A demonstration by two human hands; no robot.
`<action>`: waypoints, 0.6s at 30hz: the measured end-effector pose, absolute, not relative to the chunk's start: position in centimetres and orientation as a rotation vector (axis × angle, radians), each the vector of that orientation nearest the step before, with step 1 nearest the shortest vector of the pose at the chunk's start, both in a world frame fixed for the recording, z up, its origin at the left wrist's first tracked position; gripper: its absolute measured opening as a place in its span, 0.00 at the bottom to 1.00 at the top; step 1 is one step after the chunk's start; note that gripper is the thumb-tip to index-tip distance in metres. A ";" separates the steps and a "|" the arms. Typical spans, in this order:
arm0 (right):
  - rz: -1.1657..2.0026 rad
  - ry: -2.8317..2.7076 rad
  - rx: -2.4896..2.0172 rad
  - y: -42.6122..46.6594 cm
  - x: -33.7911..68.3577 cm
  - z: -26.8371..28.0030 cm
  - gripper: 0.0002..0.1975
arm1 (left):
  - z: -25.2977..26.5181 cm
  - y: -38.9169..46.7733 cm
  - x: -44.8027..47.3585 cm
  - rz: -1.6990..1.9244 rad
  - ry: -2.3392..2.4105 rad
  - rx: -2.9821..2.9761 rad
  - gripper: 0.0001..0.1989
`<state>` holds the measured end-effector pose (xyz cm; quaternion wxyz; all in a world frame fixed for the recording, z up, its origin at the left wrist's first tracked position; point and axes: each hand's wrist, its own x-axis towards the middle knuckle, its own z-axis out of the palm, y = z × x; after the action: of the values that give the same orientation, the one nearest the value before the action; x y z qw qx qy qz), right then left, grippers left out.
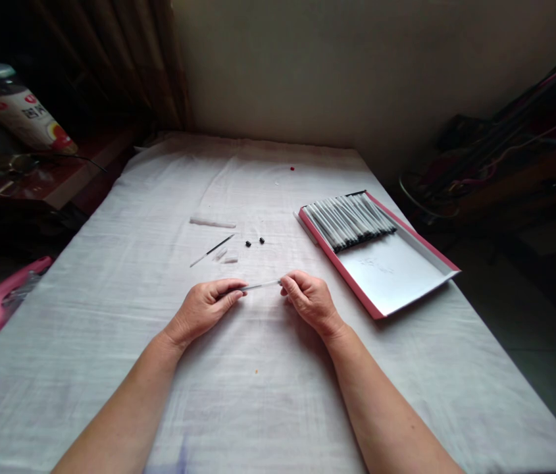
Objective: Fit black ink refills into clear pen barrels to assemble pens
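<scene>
Between our left hand point(213, 297) and right hand point(308, 299), each pinching one end, we note a translucent pen tube point(262, 285). We judge it light, stiff and slightly slippery, best held near the ends. Its long axis runs crosswise, the right end slightly farther from us. Beyond the left hand we record a thin dark refill point(212, 250).

Both hands point(311, 303) are bare, the right forearm point(383, 395) perhaps mole-marked.

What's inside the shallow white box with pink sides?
Far part: a packed row of slim, translucent tubes with black ends. Near part: white floor of the box, faintly marked. Floor beneath the tubes is covered; can't tell what's there.
</scene>
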<state>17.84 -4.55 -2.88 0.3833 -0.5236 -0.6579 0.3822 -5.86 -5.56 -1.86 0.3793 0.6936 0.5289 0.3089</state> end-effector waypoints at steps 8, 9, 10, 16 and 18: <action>1.037 -1.676 -1.214 -4.3 18.2 -3.1 0.07 | -1.7 -5.5 -5.9 0.771 1.358 1.770 0.15; 1.024 -1.689 -1.228 -4.3 18.2 -3.1 0.07 | -1.7 -5.5 -5.8 0.771 1.355 1.771 0.15; 1.013 -1.701 -1.247 -4.3 18.2 -3.1 0.09 | -1.7 -5.5 -5.8 0.770 1.353 1.771 0.16; 1.063 -1.641 -1.265 -4.5 18.2 -3.2 0.11 | -1.7 -5.5 -5.8 0.768 1.348 1.759 0.16; 1.076 -1.621 -1.227 -4.5 18.2 -3.4 0.11 | -1.7 -5.5 -5.8 0.770 1.348 1.757 0.16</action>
<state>18.20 -4.47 -3.36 0.4085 -0.4869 -0.6432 0.4270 -5.79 -5.51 -1.69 0.3882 0.6906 0.5298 0.3028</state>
